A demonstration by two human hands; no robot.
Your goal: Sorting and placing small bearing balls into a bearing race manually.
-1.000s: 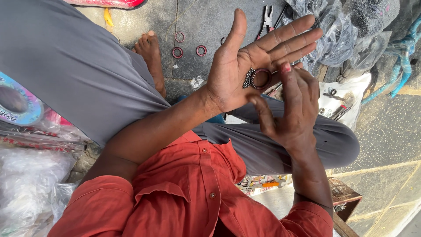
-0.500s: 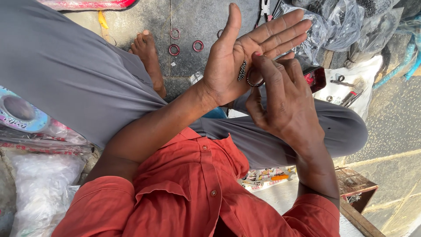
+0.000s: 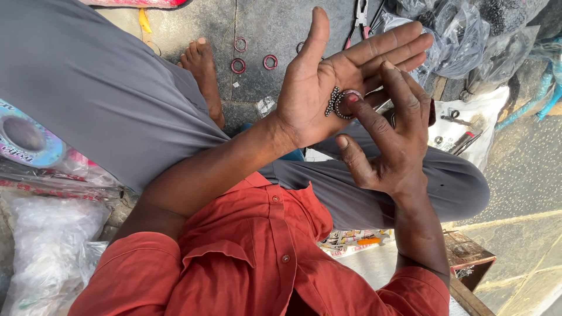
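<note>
- Fingers (image 3: 374, 126) of the right hand (image 3: 392, 146) are spread, not clenched; the index fingertip presses down on a small beaded ring piece (image 3: 339, 104) and grips nothing, while the thumb juts out toward the body, free.
- Left hand (image 3: 333, 76) lies palm up, fingers stretched flat and held together, thumb pointing away; it cradles the beaded ring piece in the hollow of the palm without closing on it.
- Between the hands the relation is simple: the ring piece sits under the right index tip, on the left palm, near the base of the left fingers. Its dark bead cluster trails toward the wrist, its round loop lies toward the fingers. Both hands touch it; nothing comes between them.
- Below the hands lie the orange shirt (image 3: 257, 257) and grey trousers (image 3: 105, 111) of the seated person, one bare foot (image 3: 202, 76) resting on the stone floor (image 3: 263, 29).
- Farther out on the floor, three small red rings (image 3: 253, 58) lie just beyond the foot, well apart from the palm.
- Pliers (image 3: 360, 14) lie past the left thumb, near the top edge.
- Clear plastic bags (image 3: 462, 35) of parts crowd the far right corner, with small tools on a white sheet (image 3: 468, 126) beside the right hand.
</note>
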